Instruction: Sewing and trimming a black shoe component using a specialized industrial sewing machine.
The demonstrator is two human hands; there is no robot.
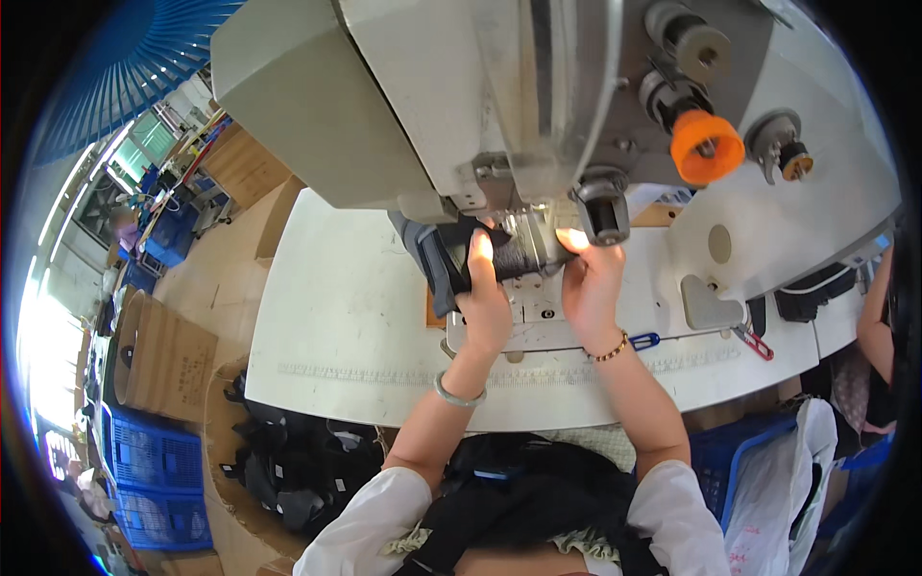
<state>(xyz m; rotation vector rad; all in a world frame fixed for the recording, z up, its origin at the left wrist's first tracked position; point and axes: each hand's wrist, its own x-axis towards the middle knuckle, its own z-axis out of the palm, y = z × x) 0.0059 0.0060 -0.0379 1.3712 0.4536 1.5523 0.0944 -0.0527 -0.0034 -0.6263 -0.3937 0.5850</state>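
Note:
A dark grey and black fabric piece (pixel 434 261) lies beneath the head of a sewing machine (pixel 403 106), on its bed. My left hand (pixel 486 298) pinches the cloth left of the needle area, thumb on top. To the right, my right hand (pixel 593 283) grips the other end of the same piece, its thumb and fingers closed at the edge. Bright lamp light falls on both thumbs. The machine's parts partly hide the middle of the cloth, and I cannot see the needle tip clearly.
Red-handled snippers (pixel 754 343) and a blue-handled tool (pixel 644 341) lie on the white table (pixel 327 317), right of my hands. A printed ruler strip runs along its front. Below left stands a carton (pixel 226 461) of black fabric pieces. Blue crates (pixel 154 451) stand farther left. Another person's arm (pixel 875 307) shows far right.

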